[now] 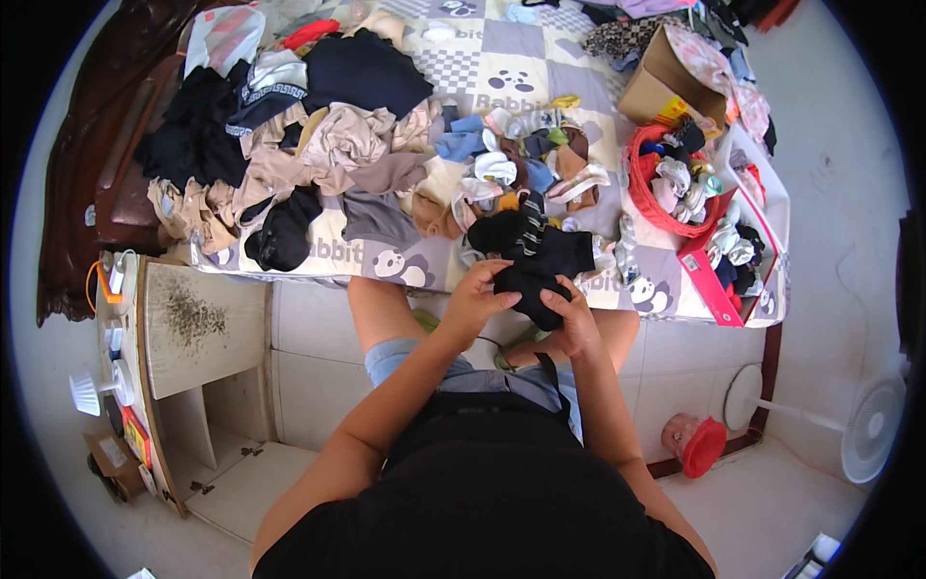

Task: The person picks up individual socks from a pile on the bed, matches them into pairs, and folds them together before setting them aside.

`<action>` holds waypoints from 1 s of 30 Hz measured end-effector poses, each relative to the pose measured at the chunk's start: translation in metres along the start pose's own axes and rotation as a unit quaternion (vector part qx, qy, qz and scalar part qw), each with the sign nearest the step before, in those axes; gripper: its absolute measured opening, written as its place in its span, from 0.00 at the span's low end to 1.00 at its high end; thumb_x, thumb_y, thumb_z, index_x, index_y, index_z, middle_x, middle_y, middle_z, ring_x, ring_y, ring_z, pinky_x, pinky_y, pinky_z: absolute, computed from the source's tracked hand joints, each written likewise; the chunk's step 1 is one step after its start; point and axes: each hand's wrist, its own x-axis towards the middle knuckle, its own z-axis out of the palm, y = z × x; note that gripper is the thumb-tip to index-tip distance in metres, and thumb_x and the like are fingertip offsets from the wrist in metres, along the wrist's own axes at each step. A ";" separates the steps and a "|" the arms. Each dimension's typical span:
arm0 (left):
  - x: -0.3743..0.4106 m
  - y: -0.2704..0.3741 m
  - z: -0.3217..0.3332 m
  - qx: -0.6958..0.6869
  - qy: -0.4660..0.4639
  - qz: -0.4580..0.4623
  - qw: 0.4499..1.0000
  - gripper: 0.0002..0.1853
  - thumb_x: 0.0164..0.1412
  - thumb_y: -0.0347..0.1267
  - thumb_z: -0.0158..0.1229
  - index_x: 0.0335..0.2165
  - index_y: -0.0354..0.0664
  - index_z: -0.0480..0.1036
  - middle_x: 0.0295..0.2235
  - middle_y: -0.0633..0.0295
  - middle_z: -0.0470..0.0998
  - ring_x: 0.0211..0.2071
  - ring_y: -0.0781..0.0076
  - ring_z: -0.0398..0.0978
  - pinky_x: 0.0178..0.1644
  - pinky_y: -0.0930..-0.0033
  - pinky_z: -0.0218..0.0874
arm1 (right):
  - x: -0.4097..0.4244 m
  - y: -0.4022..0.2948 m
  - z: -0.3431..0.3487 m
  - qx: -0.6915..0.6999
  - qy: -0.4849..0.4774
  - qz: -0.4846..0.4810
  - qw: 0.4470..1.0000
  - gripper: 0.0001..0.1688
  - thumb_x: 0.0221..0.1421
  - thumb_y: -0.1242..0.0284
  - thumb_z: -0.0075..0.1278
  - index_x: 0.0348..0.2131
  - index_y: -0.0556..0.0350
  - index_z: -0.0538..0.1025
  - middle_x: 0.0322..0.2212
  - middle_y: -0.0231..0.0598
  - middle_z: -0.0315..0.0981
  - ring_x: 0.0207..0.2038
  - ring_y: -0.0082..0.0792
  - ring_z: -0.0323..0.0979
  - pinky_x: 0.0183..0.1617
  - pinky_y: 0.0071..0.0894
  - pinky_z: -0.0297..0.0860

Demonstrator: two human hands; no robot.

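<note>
Both hands hold a black cloth item (532,289), possibly a sock, just over the near edge of the bed. My left hand (481,300) pinches its left side between thumb and fingers. On its right side, my right hand (575,315) grips it the same way. Right behind lie more black cloth (571,250) and a black striped sock (533,221). Beyond them spreads a heap of mixed socks (535,163). To the right stand a red round basket (631,181) with rolled socks and a pink-edged box (705,289) holding rolled socks and dark pieces.
Beige and black garments (347,137) cover the bed's left part. A cardboard box (640,87) and a white container (770,192) stand at the right. An open cabinet (206,326) is at the left. On the floor at right are a red-rimmed bin (702,446) and a white fan (874,427).
</note>
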 end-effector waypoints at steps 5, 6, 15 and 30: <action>0.000 0.018 0.009 0.174 -0.051 0.104 0.978 0.34 0.44 0.25 0.64 0.51 0.35 0.60 0.45 0.63 0.67 0.44 0.71 0.69 0.48 0.72 0.62 | -0.001 -0.003 0.016 0.015 0.027 0.015 0.999 0.18 0.48 0.74 0.57 0.40 0.54 0.69 0.34 0.33 0.71 0.35 0.25 0.71 0.37 0.25 0.69; -0.001 0.019 0.011 0.201 -0.044 0.086 0.975 0.34 0.45 0.25 0.64 0.51 0.35 0.59 0.45 0.62 0.67 0.44 0.71 0.68 0.48 0.72 0.62 | 0.001 0.001 0.016 0.018 0.034 0.017 0.999 0.18 0.48 0.73 0.57 0.40 0.54 0.69 0.34 0.33 0.71 0.35 0.25 0.71 0.37 0.25 0.69; 0.003 0.018 -0.005 -0.225 0.101 -0.026 0.969 0.27 0.52 0.20 0.55 0.51 0.40 0.58 0.44 0.58 0.70 0.45 0.66 0.71 0.50 0.66 0.64 | -0.021 -0.008 0.024 -0.055 -0.065 -0.063 0.994 0.23 0.57 0.69 0.47 0.51 0.58 0.66 0.39 0.36 0.70 0.35 0.23 0.70 0.36 0.21 0.68; 0.007 0.014 0.007 -0.101 0.091 -0.010 0.991 0.26 0.53 0.23 0.56 0.50 0.43 0.58 0.39 0.62 0.72 0.32 0.75 0.74 0.29 0.75 0.69 | -0.009 -0.011 0.030 -0.102 -0.005 -0.251 0.963 0.06 0.53 0.75 0.52 0.32 0.59 0.75 0.27 0.24 0.68 0.31 0.16 0.63 0.37 0.17 0.60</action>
